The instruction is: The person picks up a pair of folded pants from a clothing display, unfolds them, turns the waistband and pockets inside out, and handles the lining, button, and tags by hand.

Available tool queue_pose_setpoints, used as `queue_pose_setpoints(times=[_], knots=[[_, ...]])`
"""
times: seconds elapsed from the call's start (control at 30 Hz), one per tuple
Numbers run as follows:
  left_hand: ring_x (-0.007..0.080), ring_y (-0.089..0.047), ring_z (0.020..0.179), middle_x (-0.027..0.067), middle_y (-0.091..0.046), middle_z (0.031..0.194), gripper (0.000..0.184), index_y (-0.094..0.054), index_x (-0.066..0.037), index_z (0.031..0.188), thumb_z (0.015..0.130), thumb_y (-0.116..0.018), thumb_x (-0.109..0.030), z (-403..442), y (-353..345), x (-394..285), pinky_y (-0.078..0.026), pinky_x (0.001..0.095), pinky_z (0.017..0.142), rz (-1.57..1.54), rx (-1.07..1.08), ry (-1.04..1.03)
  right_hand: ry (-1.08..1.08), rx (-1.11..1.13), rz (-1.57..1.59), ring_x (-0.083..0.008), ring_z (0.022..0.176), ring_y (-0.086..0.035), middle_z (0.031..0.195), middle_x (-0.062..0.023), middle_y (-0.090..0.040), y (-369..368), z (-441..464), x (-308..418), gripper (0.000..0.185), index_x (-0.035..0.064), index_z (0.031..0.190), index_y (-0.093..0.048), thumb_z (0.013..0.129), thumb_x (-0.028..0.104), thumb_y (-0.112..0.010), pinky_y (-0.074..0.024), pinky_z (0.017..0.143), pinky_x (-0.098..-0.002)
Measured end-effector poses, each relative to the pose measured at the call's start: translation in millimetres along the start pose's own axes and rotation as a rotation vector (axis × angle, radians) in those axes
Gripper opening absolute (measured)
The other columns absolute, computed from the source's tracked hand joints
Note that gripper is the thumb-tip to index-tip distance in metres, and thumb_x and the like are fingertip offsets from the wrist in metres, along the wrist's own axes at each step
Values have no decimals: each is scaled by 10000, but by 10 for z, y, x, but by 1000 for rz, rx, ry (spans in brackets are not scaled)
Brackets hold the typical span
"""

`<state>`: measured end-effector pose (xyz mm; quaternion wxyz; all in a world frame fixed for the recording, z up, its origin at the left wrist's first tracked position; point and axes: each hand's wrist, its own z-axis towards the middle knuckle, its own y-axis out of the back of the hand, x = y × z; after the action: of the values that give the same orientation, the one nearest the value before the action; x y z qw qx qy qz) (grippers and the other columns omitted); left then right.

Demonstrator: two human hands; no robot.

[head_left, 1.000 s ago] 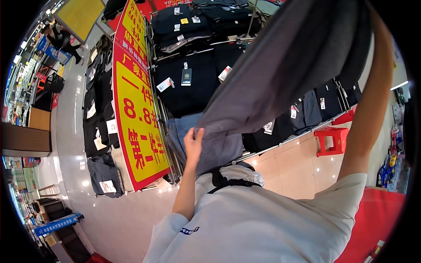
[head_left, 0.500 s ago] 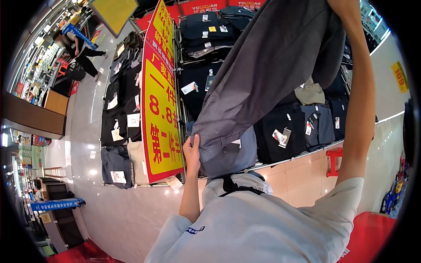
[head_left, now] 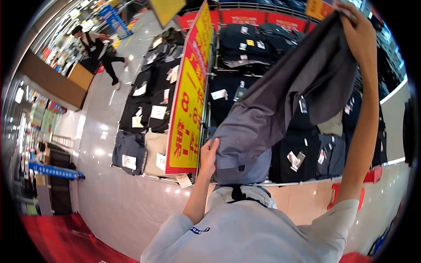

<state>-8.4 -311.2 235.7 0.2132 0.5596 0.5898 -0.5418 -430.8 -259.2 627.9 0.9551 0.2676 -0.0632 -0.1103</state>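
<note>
A pair of dark grey trousers (head_left: 280, 101) hangs stretched diagonally between my hands. My left hand (head_left: 209, 155) is closed on its lower left end, near the front edge of the display. High at the upper right, my right hand (head_left: 357, 33) grips the other end, with the cloth drooping below it. Under the lower end lies a blue-grey folded garment (head_left: 250, 173), partly covered. Folded black trousers (head_left: 287, 164) with white tags lie to the right of it.
A tall yellow and red sign (head_left: 186, 114) stands left of the trousers. Beyond it is another rack of folded clothes (head_left: 131, 151). A person (head_left: 98, 48) is in the aisle at the upper left. A red stool (head_left: 335, 197) stands on the floor at the right.
The view has swung so the display sits further right. My right hand, earlier out of view, now shows at the upper right, and the trousers hang less spread out. The person at the upper left has changed posture.
</note>
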Motion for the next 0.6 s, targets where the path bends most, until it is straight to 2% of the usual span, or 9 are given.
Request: queue_pose_setpoints(times=[0.03, 0.1, 0.17, 0.23, 0.3, 0.4, 0.5, 0.57, 0.6], knots=[[83, -610, 882, 38, -698, 1025, 327, -676, 27, 1144, 979, -665, -255, -12, -39, -72, -478, 233, 810, -18, 7, 24, 16, 51, 97, -177, 776, -685, 889, -94, -733, -32, -20, -36, 316, 135, 1278, -642, 981, 170, -539, -512, 768, -276], [94, -623, 887, 41, -691, 1018, 337, -661, 19, 1147, 984, -653, -276, 9, -134, -210, -494, 238, 805, -76, 60, 15, -212, 151, 500, -175, 816, -668, 863, -78, -704, -59, -124, 281, 303, 96, 1112, -705, 858, 71, -544, -489, 776, -277], [98, -629, 878, 41, -688, 1008, 330, -655, 15, 1136, 988, -646, -279, -21, -337, -484, -505, 238, 793, -123, 101, 16, -314, 282, 685, -86, 880, -595, 926, -21, -661, -154, -204, 313, 304, 92, 1175, -684, 931, 118, -504, -441, 826, -216], [131, -664, 865, 62, -693, 1002, 342, -629, 14, 1148, 982, -649, -285, -23, -519, -727, -550, 272, 759, -147, 81, 27, -476, 400, 755, -96, 913, -582, 998, -26, -650, -178, -274, 429, 293, 74, 1119, -694, 922, 136, -486, -437, 852, -211], [153, -687, 852, 82, -700, 1011, 346, -620, 12, 1156, 978, -652, -282, -60, -729, -986, -572, 295, 743, -172, 36, 65, -507, 407, 851, -112, 933, -582, 1013, -24, -648, -277, -326, 437, 284, 72, 1085, -705, 915, 133, -485, -439, 870, -228], [206, -719, 815, 124, -714, 1003, 344, -612, 17, 1164, 974, -651, -267, 119, -796, -1031, -601, 347, 728, -318, 133, 31, -469, 387, 911, -126, 947, -581, 1027, -22, -655, -418, -377, 441, 268, 68, 1036, -720, 900, 118, -494, -427, 898, -239], [207, -718, 793, 130, -714, 982, 329, -619, 27, 1141, 962, -661, -247, 110, -861, -1234, -600, 340, 715, -255, 147, 42, -451, 386, 849, -120, 916, -590, 982, -32, -664, -425, -426, 506, 247, 59, 1036, -718, 930, 160, -519, -446, 857, -246], [206, -718, 784, 133, -714, 971, 339, -622, 32, 1143, 950, -675, -243, 155, -817, -1300, -598, 333, 712, -190, 180, 18, -384, 316, 755, -144, 782, -619, 844, -34, -673, -431, -473, 586, 263, 16, 981, -706, 935, 260, -617, -476, 742, -293], [202, -717, 783, 130, -714, 966, 340, -629, 33, 1131, 939, -691, -241, 152, -820, -1348, -596, 326, 709, -176, 183, -17, -398, 359, 689, -112, 768, -614, 845, -11, -673, -388, -476, 629, 268, 34, 1002, -708, 936, 285, -641, -474, 726, -267]])
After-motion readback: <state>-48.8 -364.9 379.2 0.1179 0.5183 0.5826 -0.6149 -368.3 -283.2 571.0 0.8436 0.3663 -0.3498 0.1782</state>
